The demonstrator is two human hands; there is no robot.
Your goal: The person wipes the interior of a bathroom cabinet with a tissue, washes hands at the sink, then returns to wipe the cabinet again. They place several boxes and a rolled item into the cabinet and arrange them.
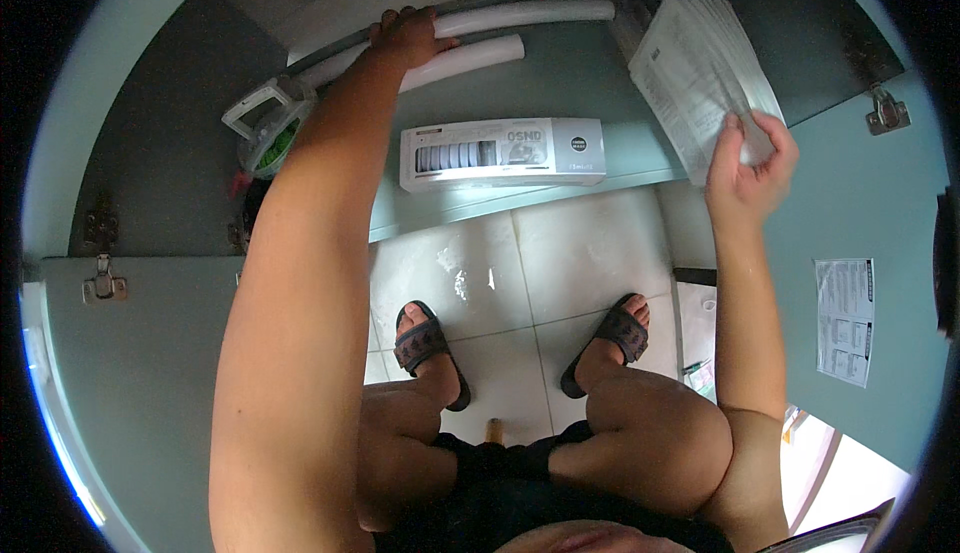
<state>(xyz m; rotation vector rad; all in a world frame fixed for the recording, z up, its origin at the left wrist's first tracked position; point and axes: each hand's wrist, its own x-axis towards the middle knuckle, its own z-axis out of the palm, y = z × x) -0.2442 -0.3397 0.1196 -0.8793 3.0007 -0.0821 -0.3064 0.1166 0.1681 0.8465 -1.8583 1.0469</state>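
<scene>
Two long white rolls lie toward the back of a grey-green cabinet. My left hand (pixel 409 37) is wrapped over the back white roll (pixel 536 17), its thumb reaching toward the shorter front white roll (pixel 472 59). At the cabinet's right, my right hand (pixel 750 170) pinches the lower corner of a stack of flat packets in clear plastic (pixel 694 77), which leans at a slant. Between the hands, a white and grey facial mask box (pixel 502 154) with a printed front lies near the shelf's front edge. My left forearm hides part of the shelf.
A clear plastic tub (pixel 279 129) with a white handle and green contents stands at the left. Two open doors flank me, the left door (pixel 142 373) and the right door (pixel 847 200), which bears a printed sheet (pixel 845 320). Below is a tiled floor (pixel 487 268).
</scene>
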